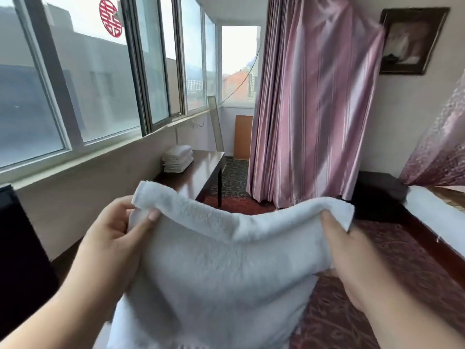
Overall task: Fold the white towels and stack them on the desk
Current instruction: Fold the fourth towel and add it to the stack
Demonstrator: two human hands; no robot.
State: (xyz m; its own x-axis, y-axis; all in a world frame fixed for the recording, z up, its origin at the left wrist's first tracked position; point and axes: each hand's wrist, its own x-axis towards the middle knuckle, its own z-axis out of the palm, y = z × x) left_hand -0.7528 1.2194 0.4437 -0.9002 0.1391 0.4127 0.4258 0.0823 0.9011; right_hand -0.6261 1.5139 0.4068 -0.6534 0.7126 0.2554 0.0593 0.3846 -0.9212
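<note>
The towel (pixel 214 260) hangs in mid-air, pinched at its two upper corners, the left hand (pixel 110 230) and the right hand (pixel 352 260) spread wide apart. Looks like the start of a fold: the corners need bringing together next. A folded stack (pixel 177 157) sits at the desk (pixel 206 165) by the window, with open carpet (pixel 352 311) between here and there

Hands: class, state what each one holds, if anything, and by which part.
Both hold one white towel by its upper edge: the left hand pinches the upper left corner, the right hand pinches the upper right corner. The rest hangs down between them.
</note>
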